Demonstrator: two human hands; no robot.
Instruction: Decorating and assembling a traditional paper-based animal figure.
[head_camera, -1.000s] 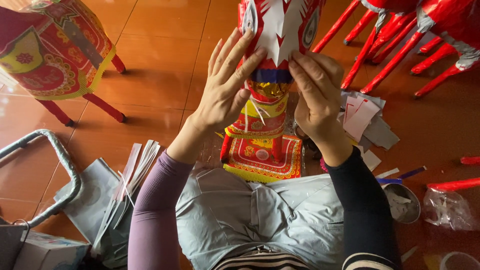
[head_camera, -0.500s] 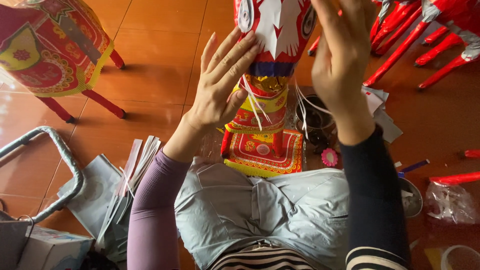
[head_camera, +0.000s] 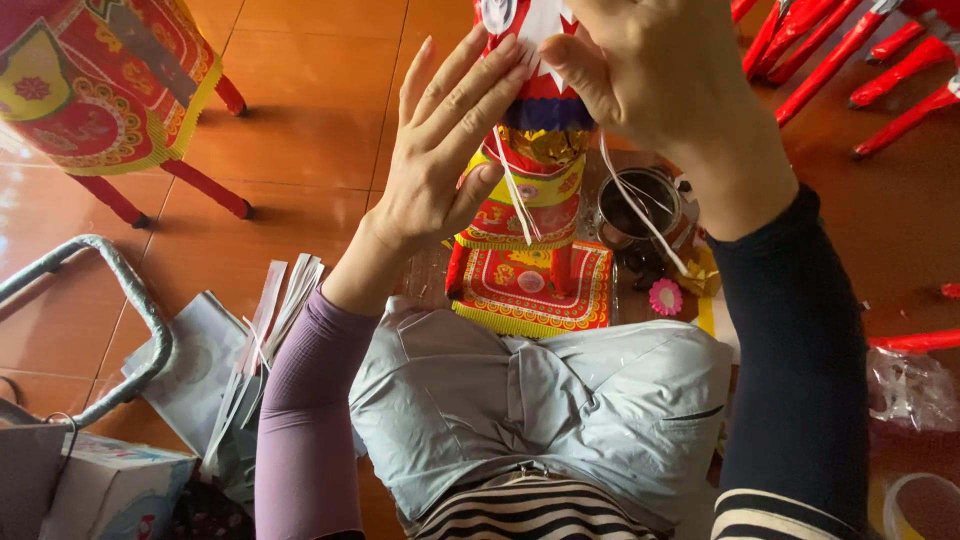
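A tall red, yellow and gold paper figure stands on a patterned square base on the orange tile floor in front of my lap. My left hand rests flat against the figure's left side, fingers spread. My right hand is raised near the figure's white-and-red top, fingers pinched on thin white paper strips that hang down. Part of the figure's top is hidden behind my right hand.
A dark metal pot sits right of the figure, a pink paper flower beside it. Red stick frames lie at top right. Another decorated paper piece on red legs stands top left. Paper strips, a metal frame and a box lie left.
My right hand has lifted from the figure's right side up to its top, drawing white strips with it. My left hand stays against the figure. The view has come closer.
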